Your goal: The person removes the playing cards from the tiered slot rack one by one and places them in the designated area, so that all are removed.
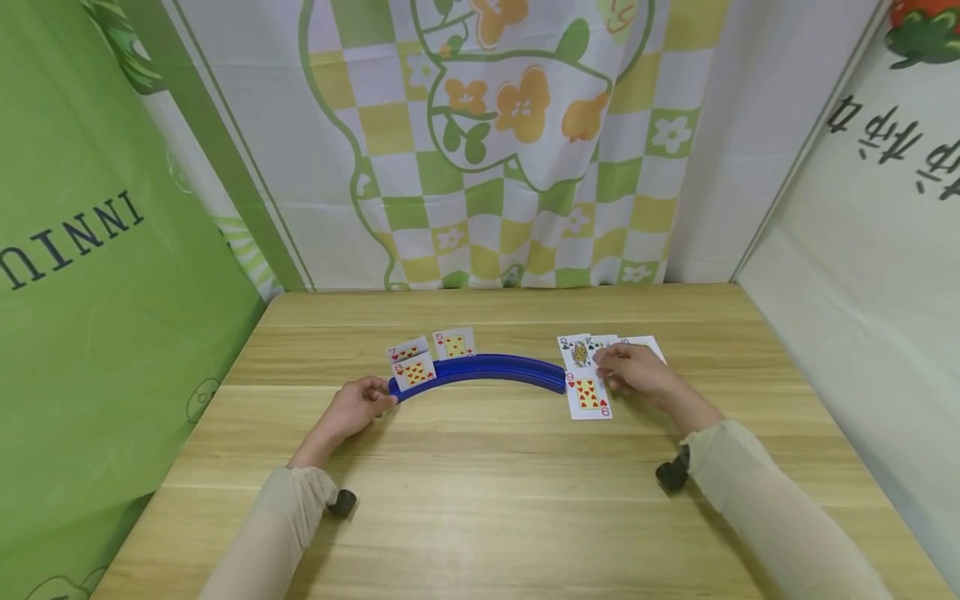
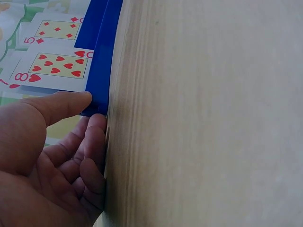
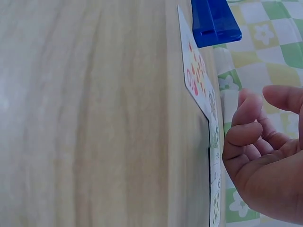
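A curved blue card holder [image 1: 502, 365] lies on the table. My left hand [image 1: 352, 410] pinches its left end, thumb on top and fingertips against the end. An eight of hearts [image 1: 414, 373] stands in the holder, before a seven of hearts [image 1: 407, 349]; a five of diamonds [image 1: 454, 342] stands to their right. My right hand [image 1: 637, 372] hovers over the cards at the holder's right end, thumb and forefinger apart with nothing between them. Nearest it are a nine of hearts [image 1: 588, 397], a queen [image 1: 577, 353], a king [image 1: 600, 342] and a partly hidden card [image 1: 649, 343].
The wooden table [image 1: 480, 500] ends at a patterned curtain [image 1: 525, 208] at the back. A green cloth [image 1: 97, 333] borders the left side and a white one [image 1: 862, 275] the right. A dark wrist device [image 1: 672, 472] sits at my right cuff, another [image 1: 342, 503] at the left.
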Available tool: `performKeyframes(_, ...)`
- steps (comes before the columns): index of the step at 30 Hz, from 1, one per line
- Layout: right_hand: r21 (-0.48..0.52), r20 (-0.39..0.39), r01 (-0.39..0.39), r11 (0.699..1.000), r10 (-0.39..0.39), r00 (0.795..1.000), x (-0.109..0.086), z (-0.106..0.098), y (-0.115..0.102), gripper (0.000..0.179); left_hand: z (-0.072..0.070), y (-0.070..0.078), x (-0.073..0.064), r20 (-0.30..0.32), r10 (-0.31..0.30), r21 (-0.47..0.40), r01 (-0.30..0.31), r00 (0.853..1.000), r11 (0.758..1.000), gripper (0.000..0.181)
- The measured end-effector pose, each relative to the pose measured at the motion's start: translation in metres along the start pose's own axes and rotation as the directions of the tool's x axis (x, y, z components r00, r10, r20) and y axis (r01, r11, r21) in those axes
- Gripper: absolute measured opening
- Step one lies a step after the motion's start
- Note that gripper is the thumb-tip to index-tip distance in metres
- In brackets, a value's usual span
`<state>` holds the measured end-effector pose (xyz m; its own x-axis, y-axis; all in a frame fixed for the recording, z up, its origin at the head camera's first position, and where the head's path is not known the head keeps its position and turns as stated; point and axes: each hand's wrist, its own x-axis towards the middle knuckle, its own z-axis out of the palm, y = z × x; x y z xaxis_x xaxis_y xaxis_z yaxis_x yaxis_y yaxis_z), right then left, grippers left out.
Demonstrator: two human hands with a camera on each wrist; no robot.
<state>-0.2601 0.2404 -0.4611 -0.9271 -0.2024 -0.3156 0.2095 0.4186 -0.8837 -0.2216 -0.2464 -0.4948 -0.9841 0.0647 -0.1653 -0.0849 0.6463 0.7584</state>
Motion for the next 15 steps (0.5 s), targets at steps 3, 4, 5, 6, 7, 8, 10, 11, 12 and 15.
performKeyframes(3,0.019,0.007,0.0,1.0,0.0,1.0,0.0,0.001,-0.002,0.04,0.0,0.0,0.0,0.002,-0.004,-0.002,0.004,1.0,1.0,0.029)
performKeyframes(4,0.024,0.009,-0.001,1.0,0.001,1.0,0.0,0.002,-0.003,0.04,0.0,0.0,0.001,0.002,-0.005,-0.003,0.005,1.0,1.0,0.029)
performKeyframes(5,0.027,0.009,-0.004,1.0,0.004,1.0,0.001,0.002,-0.004,0.04,0.0,-0.001,0.001,0.003,-0.004,-0.004,0.004,1.0,1.0,0.029)
performKeyframes(6,0.026,0.01,-0.004,1.0,0.004,1.0,0.001,0.003,-0.006,0.039,0.0,-0.001,0.0,0.003,-0.005,-0.007,0.005,1.0,1.0,0.029)
performKeyframes(7,0.024,0.01,-0.007,1.0,0.007,1.0,0.001,0.004,-0.007,0.039,0.0,0.0,0.0,0.003,-0.007,-0.008,0.007,1.0,1.0,0.029)
performKeyframes(8,0.025,0.012,-0.01,1.0,0.009,1.0,0.001,0.005,-0.008,0.04,0.0,0.0,0.0,0.004,-0.005,-0.006,0.005,1.0,1.0,0.029)
performKeyframes(10,0.021,0.016,-0.009,1.0,0.009,1.0,0.001,0.007,-0.011,0.041,0.0,0.0,0.0,0.005,-0.007,-0.008,0.007,1.0,1.0,0.029)
performKeyframes(11,0.022,0.016,-0.011,1.0,0.011,1.0,0.001,0.008,-0.012,0.041,0.0,0.0,0.0,0.005,-0.01,-0.008,0.01,1.0,1.0,0.029)
performKeyframes(12,0.024,0.016,-0.011,1.0,0.011,1.0,0.001,0.009,-0.014,0.041,0.0,0.0,0.0,0.005,-0.01,-0.008,0.01,1.0,1.0,0.029)
performKeyframes(15,0.027,0.018,-0.006,1.0,0.005,1.0,0.001,0.011,-0.018,0.042,0.0,0.0,0.001,0.004,-0.01,-0.006,0.01,1.0,1.0,0.029)
